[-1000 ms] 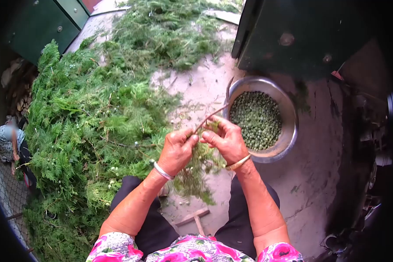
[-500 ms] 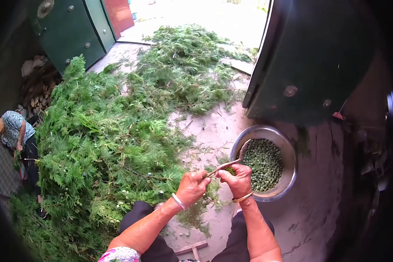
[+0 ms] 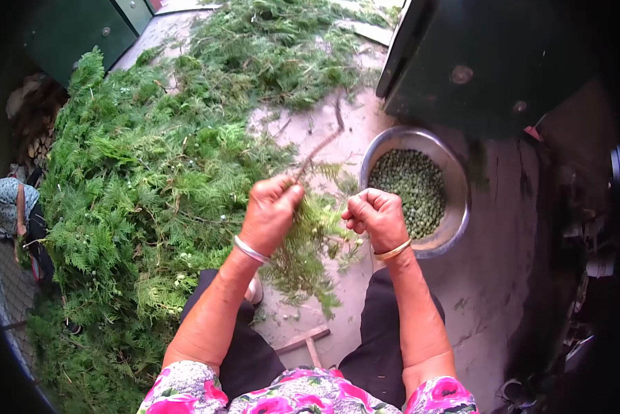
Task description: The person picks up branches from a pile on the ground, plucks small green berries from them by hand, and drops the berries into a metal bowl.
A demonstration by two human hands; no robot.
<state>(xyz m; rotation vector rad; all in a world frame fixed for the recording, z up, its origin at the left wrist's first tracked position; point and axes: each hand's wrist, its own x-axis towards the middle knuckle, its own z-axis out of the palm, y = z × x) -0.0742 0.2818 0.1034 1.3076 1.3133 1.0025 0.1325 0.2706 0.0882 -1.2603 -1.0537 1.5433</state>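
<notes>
Moved: right hand [image 3: 376, 217] has come off the branch [image 3: 326, 140], which both hands gripped half a second ago; its bare stem, then reaching over the bowl [image 3: 456, 200], now points away from it, above the floor [image 3: 489, 290].
Left hand [image 3: 268, 212]: thumb and fingers closed firmly around the branch; silver-coloured bangle [image 3: 252, 250] on the wrist.
Right fingers: curled narrow, tips drawn together; I cannot tell whether they pinch anything small. Yellowish bangle [image 3: 394, 250] on that wrist.
Branch: held in the left hand, leafy part hanging between the hands and down toward the knees.
Bowl: metal, on the floor, its left rim just beside the right hand, its far rim near the dark door [image 3: 482, 62].
Green balls [image 3: 408, 193]: heaped inside the bowl.
Cut greenery [image 3: 151, 179]: piled along the floor's left side, up to the far edge.
Wooden piece [image 3: 303, 340]: on the floor between the legs.
Other person [image 3: 12, 207]: bent over, beyond the pile's left edge.
</notes>
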